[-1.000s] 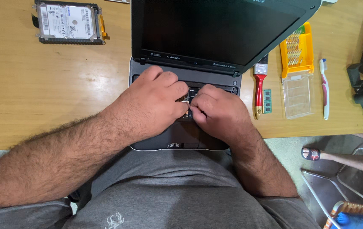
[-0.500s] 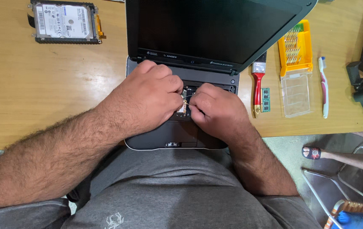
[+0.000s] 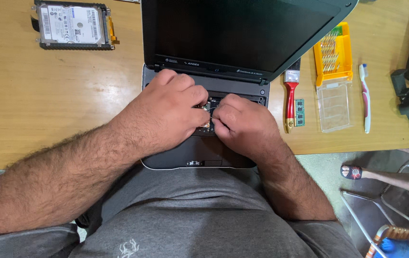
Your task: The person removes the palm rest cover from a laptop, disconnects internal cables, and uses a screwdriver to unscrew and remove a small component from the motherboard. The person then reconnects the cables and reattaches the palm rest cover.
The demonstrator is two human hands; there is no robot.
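One laptop (image 3: 199,153) sits open at the near edge of the tabletop (image 3: 46,105), its dark screen tilted back and its base opened up where the keys would be. Two hands work there, knuckles almost touching. The left hand (image 3: 166,112) is curled, fingertips pinching a small part (image 3: 207,109) inside the opening. The right hand (image 3: 242,126) is also curled, its fingertips pressed in beside the same spot; what it grips I cannot tell.

On the tabletop lie one hard drive (image 3: 73,25) at far left, one red-handled brush (image 3: 290,98) just right of the laptop, one green memory stick (image 3: 300,112) beside it, one yellow bit case (image 3: 333,59) with its clear lid (image 3: 334,107) open, and one toothbrush (image 3: 365,98).
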